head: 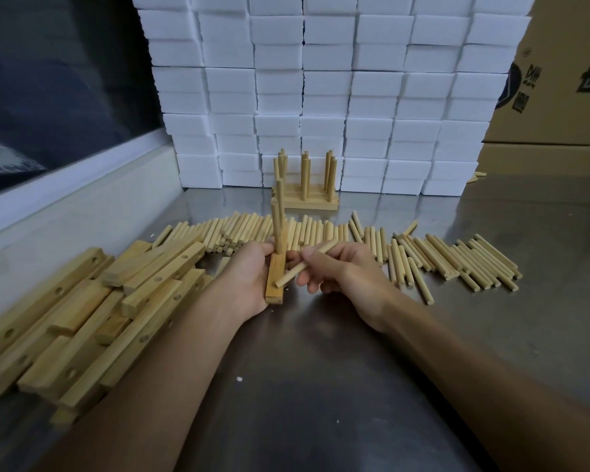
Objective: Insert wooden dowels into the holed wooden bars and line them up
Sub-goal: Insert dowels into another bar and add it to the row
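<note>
A person is working at a shiny grey metal counter (321,369), seen from a head camera looking down over both forearms.

The left hand (252,284) is gripping a short pale wooden bar with drilled holes (275,281), fingers curled round its far end. The bar is lying near the middle of the counter, its long axis running away from the person. Two pale round wooden dowels (279,219) are already standing upright in its far holes, close together.

The right hand (338,270) is pinching a third pale wooden dowel (307,264) between thumb and fingertips, the remaining fingers loosely curled. This dowel is tilting, its upper end pointing up and to the right, its lower end pointing down and left and appearing to touch the top face of the bar near its near end. Whether the tip is already inside a hole cannot be told.

The coming move seems to turn on this: the open hole is lying just left of the right fingers, so the dowel probably needs swinging upright before pressing down.

Along the far side, a row of loose pale dowels (457,257) is lying flat. At the left edge, a heap of holed wooden bars (82,318) is piling up. Toward the back, finished bars with upright dowels (305,185) are lined up before a wall of white foam blocks (321,80). A brown cardboard box (559,80) is standing at the back right corner.
</note>
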